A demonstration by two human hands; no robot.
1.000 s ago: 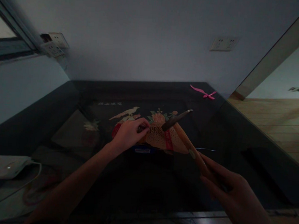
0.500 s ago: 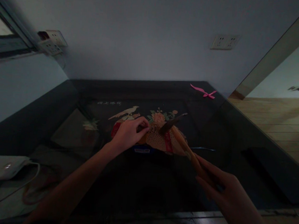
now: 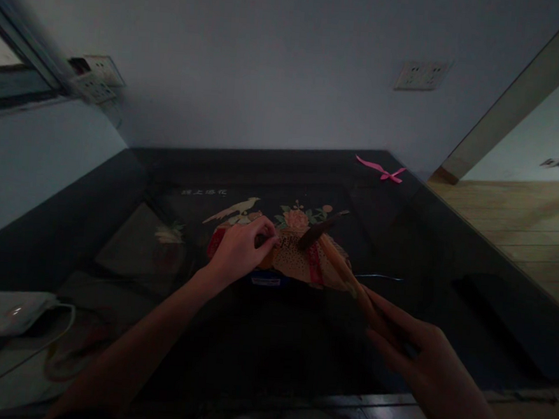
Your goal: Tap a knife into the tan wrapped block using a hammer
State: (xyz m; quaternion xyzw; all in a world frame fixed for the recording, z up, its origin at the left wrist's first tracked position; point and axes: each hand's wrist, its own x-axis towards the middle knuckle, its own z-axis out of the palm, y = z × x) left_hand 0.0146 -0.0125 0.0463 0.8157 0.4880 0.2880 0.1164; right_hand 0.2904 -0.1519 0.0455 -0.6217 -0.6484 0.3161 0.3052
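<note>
A tan, perforated fan-shaped piece (image 3: 288,259) with red bands lies across the middle of the dark table. My left hand (image 3: 244,244) rests at its left part, thumb and fingertips pinched together; what is between them, if anything, is hidden. A long tan handle (image 3: 340,265) slants from the piece toward the lower right, and my right hand (image 3: 411,343) is wrapped around its lower end. Over the upper part of the piece lies a dark brown, pointed strip (image 3: 315,233) with a pale thin tip. Below its front edge shows a blue labelled object (image 3: 266,279), mostly covered.
The dark glossy table (image 3: 270,343) bears a printed bird (image 3: 238,210) and flowers (image 3: 296,219). A pink ribbon (image 3: 380,170) lies at the back right, a thin shiny strip (image 3: 380,276) beyond my right hand. At left is a white device (image 3: 9,312) with a cable; at right, a dark flat object (image 3: 506,321).
</note>
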